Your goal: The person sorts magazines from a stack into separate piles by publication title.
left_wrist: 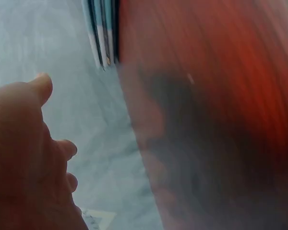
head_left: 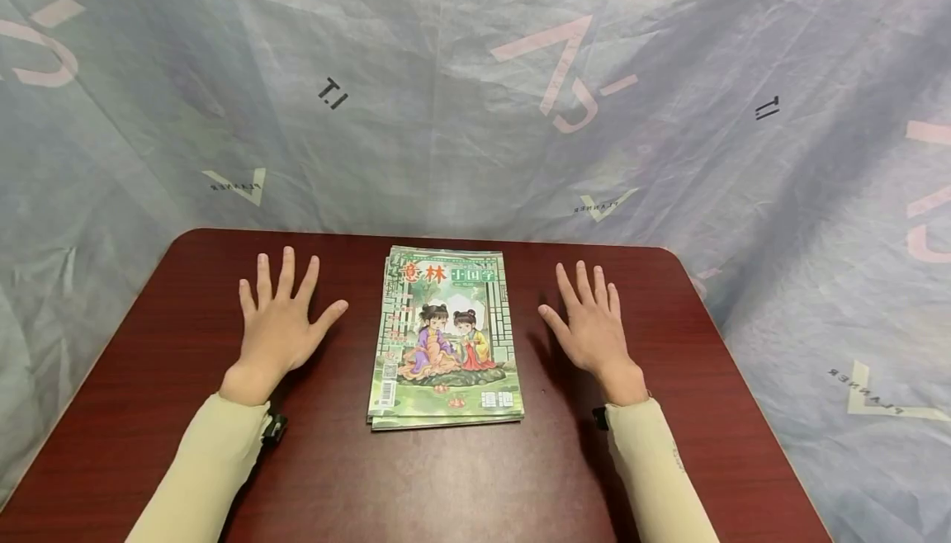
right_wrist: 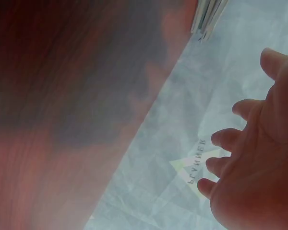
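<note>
In the head view I saw the stack of magazines [head_left: 446, 341] lying flat on the dark red table [head_left: 446, 481], between the left hand [head_left: 276, 332] and the right hand [head_left: 596, 335], its long axis running front to back. It lay rightward of the left fingers and leftward of the right ones, touched by neither thumb, with neither hand clearly nearer. Both hands had fingers straight and spread apart, holding nothing; from the blurred wrist views I couldn't judge their height.
</note>
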`<state>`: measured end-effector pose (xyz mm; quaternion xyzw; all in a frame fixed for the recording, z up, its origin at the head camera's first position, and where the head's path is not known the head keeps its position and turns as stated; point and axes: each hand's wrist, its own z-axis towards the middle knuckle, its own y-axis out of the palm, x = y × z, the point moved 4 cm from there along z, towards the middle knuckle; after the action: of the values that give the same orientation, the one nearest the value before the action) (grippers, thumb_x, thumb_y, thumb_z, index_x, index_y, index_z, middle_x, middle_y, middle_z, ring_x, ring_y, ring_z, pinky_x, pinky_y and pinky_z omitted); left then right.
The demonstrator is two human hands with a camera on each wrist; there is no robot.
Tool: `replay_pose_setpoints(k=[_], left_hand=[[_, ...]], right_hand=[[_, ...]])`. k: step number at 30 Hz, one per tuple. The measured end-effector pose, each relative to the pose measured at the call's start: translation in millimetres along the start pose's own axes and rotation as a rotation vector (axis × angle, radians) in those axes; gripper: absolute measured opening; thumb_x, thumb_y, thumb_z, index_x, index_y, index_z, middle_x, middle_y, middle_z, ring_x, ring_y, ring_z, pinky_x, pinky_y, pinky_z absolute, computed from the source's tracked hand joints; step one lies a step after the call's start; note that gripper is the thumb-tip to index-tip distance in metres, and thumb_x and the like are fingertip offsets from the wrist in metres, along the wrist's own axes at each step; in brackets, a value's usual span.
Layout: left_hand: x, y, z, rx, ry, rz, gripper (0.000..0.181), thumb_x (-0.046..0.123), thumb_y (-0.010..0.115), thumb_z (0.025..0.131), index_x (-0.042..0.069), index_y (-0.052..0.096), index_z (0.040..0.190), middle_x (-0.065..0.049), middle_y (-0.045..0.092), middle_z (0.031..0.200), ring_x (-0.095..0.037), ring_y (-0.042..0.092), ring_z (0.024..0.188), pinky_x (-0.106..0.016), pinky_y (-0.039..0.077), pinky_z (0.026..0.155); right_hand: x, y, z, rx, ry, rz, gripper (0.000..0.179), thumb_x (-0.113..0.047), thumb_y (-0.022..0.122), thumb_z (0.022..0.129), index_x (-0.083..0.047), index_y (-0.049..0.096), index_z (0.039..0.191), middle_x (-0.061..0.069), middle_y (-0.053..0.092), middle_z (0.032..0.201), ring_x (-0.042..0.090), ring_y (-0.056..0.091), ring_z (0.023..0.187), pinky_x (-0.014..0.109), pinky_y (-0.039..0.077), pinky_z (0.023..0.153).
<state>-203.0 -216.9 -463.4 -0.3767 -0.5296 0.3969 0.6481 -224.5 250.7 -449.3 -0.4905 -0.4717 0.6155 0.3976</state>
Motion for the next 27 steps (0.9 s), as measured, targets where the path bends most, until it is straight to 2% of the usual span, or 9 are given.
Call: replay_pose_setpoints(k=[8,13,17,22,27], left_hand=[[29.9,-2.0,-7.6,0.013,0.023,-0.024,0.093,0.065,0.054,0.111,0.012,0.018,0.179,-0.021,-0.006,0.185,-0.052,-0.019,0.167,-0.082,-0.007,0.126],[46.2,-1.2,-13.1,-0.007,0.041,-0.041,0.088,0.055,0.059,0.112,0.008,0.022,0.178,-0.025,-0.004,0.184,-0.055,-0.014,0.167,-0.079,-0.003,0.128],[54.6,2.1,-17.7,0.0,0.055,-0.075,0.085,0.047,0.062,0.113,0.004,0.026,0.176,-0.029,-0.001,0.183,-0.056,-0.012,0.167,-0.078,-0.001,0.129],[65.5,7.7,-20.8,-0.046,0.053,-0.096,0.083,0.042,0.064,0.113,-0.001,0.028,0.174,-0.03,0.0,0.183,-0.054,-0.009,0.168,-0.077,-0.001,0.13],[72.7,15.1,-22.5,-0.063,0.047,-0.117,0.081,0.04,0.064,0.114,-0.002,0.028,0.174,-0.03,0.002,0.183,-0.055,-0.004,0.168,-0.076,0.0,0.13]], right_hand=[[-14,1,-10.0,0.026,-0.025,0.007,0.081,-0.051,0.053,0.116,-0.015,0.018,0.18,0.023,0.007,0.185,0.045,-0.003,0.171,0.068,0.001,0.134],[-22,5,-14.6,0.033,-0.056,0.108,0.08,-0.046,0.056,0.116,-0.013,0.02,0.179,0.024,0.007,0.184,0.045,0.0,0.171,0.069,0.004,0.134],[-27,11,-16.6,0.083,-0.088,0.169,0.079,-0.041,0.062,0.114,-0.011,0.026,0.178,0.026,0.017,0.182,0.047,0.013,0.169,0.072,0.013,0.131],[-36,13,-18.1,0.19,-0.112,0.217,0.078,-0.031,0.072,0.109,-0.006,0.036,0.174,0.029,0.034,0.175,0.051,0.032,0.161,0.074,0.025,0.126],[-43,13,-17.9,0.246,-0.104,0.278,0.077,-0.025,0.075,0.107,-0.006,0.039,0.173,0.03,0.044,0.169,0.053,0.043,0.154,0.074,0.031,0.122]])
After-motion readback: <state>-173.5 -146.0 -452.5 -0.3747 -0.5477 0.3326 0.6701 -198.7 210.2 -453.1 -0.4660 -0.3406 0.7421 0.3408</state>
